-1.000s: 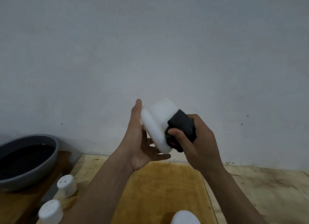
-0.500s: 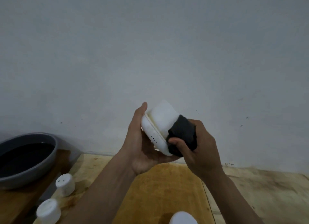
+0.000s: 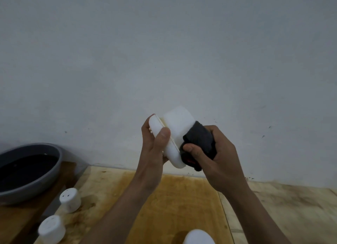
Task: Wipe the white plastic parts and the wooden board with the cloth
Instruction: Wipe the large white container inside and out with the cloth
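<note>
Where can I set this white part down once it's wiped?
Free: the middle of the wooden board, up to the wall, and the pale tabletop right of it. Crowded: the left edge, where two small white caps stand by the grey basin, and the board's near edge, with another white part.

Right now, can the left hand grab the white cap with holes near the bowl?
Probably not yet. The left hand grips the white plastic part while the right hand presses the dark cloth on it. Once it lets go, nothing seems to block the way to the holed cap.
</note>
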Motion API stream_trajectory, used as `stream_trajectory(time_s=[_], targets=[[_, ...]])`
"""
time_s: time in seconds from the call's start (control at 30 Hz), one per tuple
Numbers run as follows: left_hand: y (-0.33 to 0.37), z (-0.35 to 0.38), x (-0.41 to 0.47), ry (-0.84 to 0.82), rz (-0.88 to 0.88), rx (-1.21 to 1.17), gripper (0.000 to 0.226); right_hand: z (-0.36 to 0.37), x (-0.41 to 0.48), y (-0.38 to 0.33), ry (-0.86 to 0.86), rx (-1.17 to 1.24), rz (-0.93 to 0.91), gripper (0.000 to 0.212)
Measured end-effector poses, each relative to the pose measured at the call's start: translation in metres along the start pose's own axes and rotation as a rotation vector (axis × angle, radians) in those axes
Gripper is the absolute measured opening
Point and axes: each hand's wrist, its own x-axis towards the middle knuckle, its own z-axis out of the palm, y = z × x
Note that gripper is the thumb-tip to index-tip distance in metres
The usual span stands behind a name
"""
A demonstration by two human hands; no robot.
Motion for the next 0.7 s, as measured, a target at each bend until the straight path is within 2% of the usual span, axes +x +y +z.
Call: stream_trajectory(time_s=[0.2, 0.27, 0.37, 0.43, 0.53, 0.7], targets=[[-0.003, -0.005, 0.005, 0.000, 0.224, 0.207, 0.093, 0.006, 0.009, -0.013, 0.125, 0.020, 0.058, 0.031], [-0.004, -0.010, 0.006, 0.018, 0.309, 0.375, 0.100, 0.007, 0.016, -0.019, 0.163, -0.063, 0.089, 0.034], [-0.001, -0.017, 0.011, -0.019, 0.572, 0.710, 0.104, 0.006, 0.025, -0.028, 0.157, -0.156, 0.131, 0.039], [0.005, -0.020, 0.015, -0.042, 0.682, 0.800, 0.105, 0.003, 0.030, -0.034, 0.118, -0.151, 0.140, 0.040], [0.004, -0.020, 0.015, -0.013, 0.667, 0.714, 0.104, -0.002, 0.031, -0.041, 0.027, -0.158, 0.120, 0.031], [-0.004, -0.011, 0.004, 0.015, 0.436, 0.364, 0.098, -0.009, 0.025, -0.044, -0.085, -0.117, 0.118, 0.024]])
